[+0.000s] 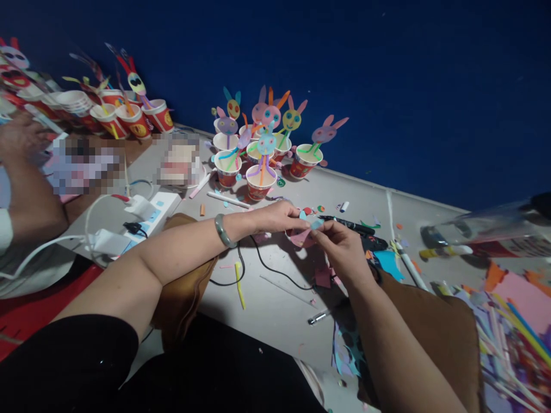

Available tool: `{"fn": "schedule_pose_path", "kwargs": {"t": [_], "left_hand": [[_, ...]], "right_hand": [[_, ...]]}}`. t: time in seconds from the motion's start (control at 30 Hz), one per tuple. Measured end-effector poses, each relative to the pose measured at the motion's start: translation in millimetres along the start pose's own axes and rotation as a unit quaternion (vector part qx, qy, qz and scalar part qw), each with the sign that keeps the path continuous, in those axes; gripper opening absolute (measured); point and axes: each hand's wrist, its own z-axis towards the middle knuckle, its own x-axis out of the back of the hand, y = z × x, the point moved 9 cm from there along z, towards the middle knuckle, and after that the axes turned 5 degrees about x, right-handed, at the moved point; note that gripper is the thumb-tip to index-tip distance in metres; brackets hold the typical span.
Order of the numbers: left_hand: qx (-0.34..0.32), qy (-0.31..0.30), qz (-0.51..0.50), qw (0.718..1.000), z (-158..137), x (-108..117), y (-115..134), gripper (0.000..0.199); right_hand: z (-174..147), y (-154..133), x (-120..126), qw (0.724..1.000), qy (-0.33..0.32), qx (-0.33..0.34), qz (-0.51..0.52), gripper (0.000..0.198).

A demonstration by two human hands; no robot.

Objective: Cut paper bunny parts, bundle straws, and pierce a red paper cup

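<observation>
My left hand (278, 218), with a green bangle (224, 230) on its wrist, is closed in a pinch at the middle of the table. Between it and my right hand (338, 244) is a small pink paper piece (300, 236) with light blue bits by the fingertips. My right hand pinches a light blue paper piece (317, 224) at the edge of the pink one. The fingers partly cover both pieces, so their full shapes are hidden. Just behind my hands stand several paper cups (261, 183) with paper rabbit figures on bent stems.
A white power strip (157, 215) with plugs and cables lies left, near a co-worker's arm (32, 183). More decorated cups (133, 121) stand back left. Black markers (353, 225), a clear bottle (486, 232) and coloured paper scraps (519, 292) lie right. A blue wall (387, 86) bounds the back.
</observation>
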Motion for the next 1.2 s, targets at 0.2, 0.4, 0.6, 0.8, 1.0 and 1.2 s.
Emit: {"fn": "schedule_pose_path", "kwargs": {"t": [0.2, 0.4, 0.6, 0.8, 1.0, 1.2], "left_hand": [[-0.005, 0.011, -0.061, 0.998, 3, 2, 0, 0.045], [-0.014, 0.024, 0.015, 1.000, 2, 8, 2, 0.021], [-0.023, 0.016, 0.017, 0.999, 1, 7, 4, 0.019], [-0.025, 0.015, 0.035, 0.999, 1, 7, 5, 0.025], [-0.020, 0.006, 0.041, 0.999, 2, 6, 4, 0.026], [-0.025, -0.003, 0.057, 0.998, 5, 3, 0, 0.035]], "right_hand": [[-1, 4, 3, 0.999, 0.014, -0.027, 0.020, 0.024], [0, 0, 0, 0.999, 0.010, -0.032, 0.039, 0.022], [0, 3, -5, 0.997, -0.010, -0.044, 0.060, 0.021], [0, 12, -7, 0.998, -0.033, -0.043, 0.038, 0.034], [1, 16, -8, 0.997, -0.036, -0.044, 0.051, 0.039], [0, 16, -9, 0.996, -0.041, -0.049, 0.054, 0.038]]}}
